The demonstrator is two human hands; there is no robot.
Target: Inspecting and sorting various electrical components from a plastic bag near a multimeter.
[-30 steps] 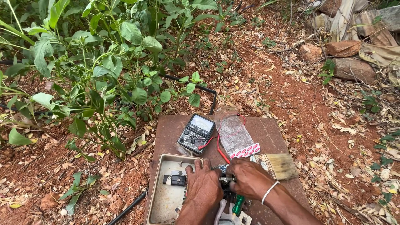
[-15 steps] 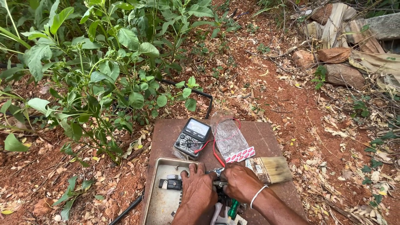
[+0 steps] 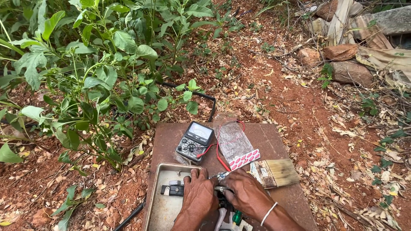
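My left hand and my right hand meet at the bottom middle, fingers closed together on a small metal part at the right edge of a grey metal box. Inside the box lies a small black component, just left of my left hand. Below my hands a green-handled tool and grey handles show partly; my hands hide what these join to. A white band circles my right wrist.
Everything rests on a rusty brown plate on red soil. On it lie a black multimeter with red leads, a clear plastic packet and a paintbrush. Leafy plants crowd the left; rocks lie far right. A black cable runs behind the plate.
The view has shifted slightly; both hands stay closed together on the small part at the box's edge, with only slight finger movement.
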